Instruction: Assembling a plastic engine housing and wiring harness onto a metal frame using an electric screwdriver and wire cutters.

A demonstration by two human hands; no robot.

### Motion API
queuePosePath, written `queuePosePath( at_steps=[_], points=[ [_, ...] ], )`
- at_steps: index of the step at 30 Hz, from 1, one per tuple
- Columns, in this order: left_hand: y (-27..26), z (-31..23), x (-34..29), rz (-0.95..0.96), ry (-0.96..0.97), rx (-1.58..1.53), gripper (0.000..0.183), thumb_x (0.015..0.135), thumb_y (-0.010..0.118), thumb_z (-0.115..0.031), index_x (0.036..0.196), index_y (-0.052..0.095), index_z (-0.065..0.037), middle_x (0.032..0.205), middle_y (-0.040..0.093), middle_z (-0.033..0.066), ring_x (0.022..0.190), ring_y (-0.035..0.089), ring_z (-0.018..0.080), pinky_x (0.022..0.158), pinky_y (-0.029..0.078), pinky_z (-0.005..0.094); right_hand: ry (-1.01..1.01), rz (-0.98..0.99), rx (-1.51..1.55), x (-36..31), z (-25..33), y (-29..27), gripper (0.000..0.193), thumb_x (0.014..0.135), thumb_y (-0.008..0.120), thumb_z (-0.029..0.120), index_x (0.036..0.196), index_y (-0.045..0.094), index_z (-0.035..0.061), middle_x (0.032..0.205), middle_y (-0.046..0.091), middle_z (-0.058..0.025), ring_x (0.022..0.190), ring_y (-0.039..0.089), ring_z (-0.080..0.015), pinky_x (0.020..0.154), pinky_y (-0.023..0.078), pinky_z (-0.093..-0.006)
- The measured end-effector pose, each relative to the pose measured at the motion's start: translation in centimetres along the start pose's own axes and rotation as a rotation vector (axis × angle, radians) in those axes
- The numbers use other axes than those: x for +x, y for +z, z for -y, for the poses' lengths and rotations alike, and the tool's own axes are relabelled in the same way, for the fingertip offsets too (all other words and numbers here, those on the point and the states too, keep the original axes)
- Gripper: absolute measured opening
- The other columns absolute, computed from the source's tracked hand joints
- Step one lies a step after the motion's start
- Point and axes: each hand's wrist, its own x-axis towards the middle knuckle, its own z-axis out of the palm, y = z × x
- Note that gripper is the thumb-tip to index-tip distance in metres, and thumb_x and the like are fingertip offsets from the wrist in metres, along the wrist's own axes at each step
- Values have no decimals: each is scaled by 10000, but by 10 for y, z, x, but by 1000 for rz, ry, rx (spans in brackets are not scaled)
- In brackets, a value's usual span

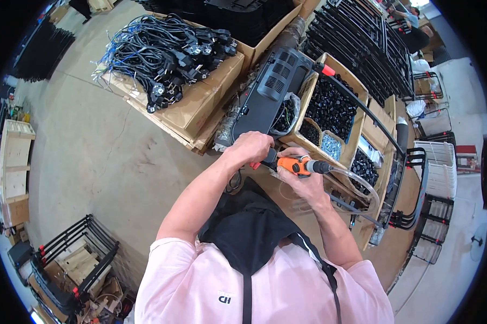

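My right hand [306,186] is wrapped round an orange air screwdriver [293,164] with a black rear collar. A clear hose [365,186] curves away from that collar. The tool's front end points left at a small black part [270,156]. My left hand [252,146] is closed over this black part, at the near end of a long black plastic housing [254,102] with slotted vents. Just below my left fingers shows a red end piece [255,165]. What lies under the fingers of my left hand is hidden, and so is the screwdriver's bit.
Right of the housing stands a wooden bin [296,129] with black plastic parts and silver screws [331,146]. A black tube [370,113] crosses it. Corded plugs [173,56] lie piled on a cardboard box [200,108] at the left. Black frames [357,48] are stacked behind.
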Motion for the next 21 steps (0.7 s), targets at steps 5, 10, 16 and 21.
queuePosePath(
  at_steps=[5, 10, 16, 21],
  points=[
    [1, 6, 0, 32, -19, -27, 359, 986, 535, -155, 1275, 736, -83, 1214, 740, 218, 1178, 686, 406, 1008, 538, 512, -36, 47, 24, 2, 1, 1, 349, 903, 789, 141, 1225, 680, 62, 1085, 740, -86, 979, 706, -174, 887, 562, -333],
    [20, 33, -15, -236, -44, -854, 276, 1071, 520, -208, 1225, 680, -44, 1038, 719, 99, 866, 680, 220, 745, 539, 355, -31, 41, 99, 3, -9, 4, 346, 900, 789, 124, 1220, 683, 48, 1098, 734, -79, 991, 702, -170, 892, 559, -326],
    [41, 38, -71, -262, -159, -1765, 177, 1107, 529, -148, 1210, 628, -43, 922, 623, -7, 714, 528, 64, 575, 399, 216, 13, 15, 195, 2, -4, 0, 447, 888, 800, 63, 1301, 631, 27, 1210, 722, -107, 1127, 692, -193, 1001, 554, -343],
    [63, 33, -96, -251, -131, -1927, 208, 1128, 533, -188, 1237, 626, -37, 945, 636, 8, 718, 524, 72, 564, 388, 222, 11, -128, 393, 3, 24, -33, 538, 870, 815, 15, 1352, 577, 2, 1260, 722, -185, 1171, 686, -231, 1068, 544, -401]
  ],
)
